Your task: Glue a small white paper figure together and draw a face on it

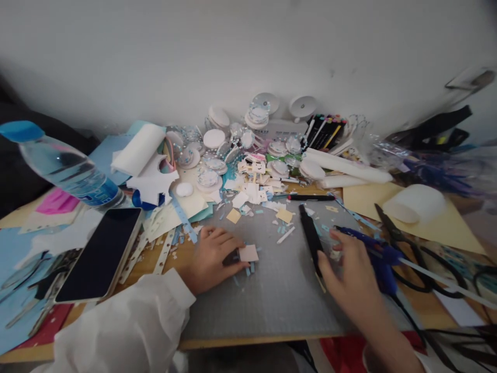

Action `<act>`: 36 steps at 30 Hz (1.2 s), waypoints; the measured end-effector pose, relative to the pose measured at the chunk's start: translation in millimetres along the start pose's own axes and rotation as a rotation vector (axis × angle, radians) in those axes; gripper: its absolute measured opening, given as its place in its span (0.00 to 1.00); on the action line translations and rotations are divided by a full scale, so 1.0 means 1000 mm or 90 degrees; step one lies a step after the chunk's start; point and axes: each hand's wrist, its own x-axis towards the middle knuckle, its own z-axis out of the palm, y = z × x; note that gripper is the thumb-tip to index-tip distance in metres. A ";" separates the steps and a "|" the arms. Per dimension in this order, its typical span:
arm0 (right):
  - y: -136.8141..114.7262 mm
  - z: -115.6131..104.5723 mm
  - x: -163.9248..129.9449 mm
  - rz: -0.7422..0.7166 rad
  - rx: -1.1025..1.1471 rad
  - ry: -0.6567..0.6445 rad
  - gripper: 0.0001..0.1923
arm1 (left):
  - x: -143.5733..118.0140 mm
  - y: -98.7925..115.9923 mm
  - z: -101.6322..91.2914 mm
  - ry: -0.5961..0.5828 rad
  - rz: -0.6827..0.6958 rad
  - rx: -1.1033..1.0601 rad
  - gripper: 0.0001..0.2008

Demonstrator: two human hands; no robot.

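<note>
My left hand (218,257) rests on the grey mat (272,305), its fingertips pinching a small pale pink paper square (249,253). Thin blue paper strips (250,268) stick out below that square. On the right, my right hand (347,267) hovers with thumb and fingers apart. Its thumb is at the lower end of a slim black tool (311,235) whose kind I cannot make out. Close by its fingers lies a blue glue gun (382,259) with a white glue stick in its rear. Whether the fingers touch the gun is unclear.
Paper scraps and cut-out pieces (254,181) are heaped behind the mat. Black scissors (415,254) lie at right. A phone (101,254) and a water bottle (70,168) are at left. Markers (326,132) and white discs (214,139) stand by the wall.
</note>
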 end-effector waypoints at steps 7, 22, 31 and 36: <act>0.008 0.031 0.018 -0.034 -0.110 -0.070 0.19 | -0.002 -0.004 0.000 -0.021 0.022 0.025 0.12; -0.025 0.026 0.065 -0.321 -0.029 -0.196 0.08 | -0.001 -0.002 -0.005 -0.031 0.047 -0.007 0.15; -0.088 0.034 0.081 -0.490 0.116 -0.256 0.07 | -0.001 -0.004 -0.012 0.169 0.097 -0.011 0.05; -0.098 0.038 0.076 -0.511 0.157 -0.260 0.08 | -0.001 0.000 -0.014 0.242 0.092 -0.059 0.04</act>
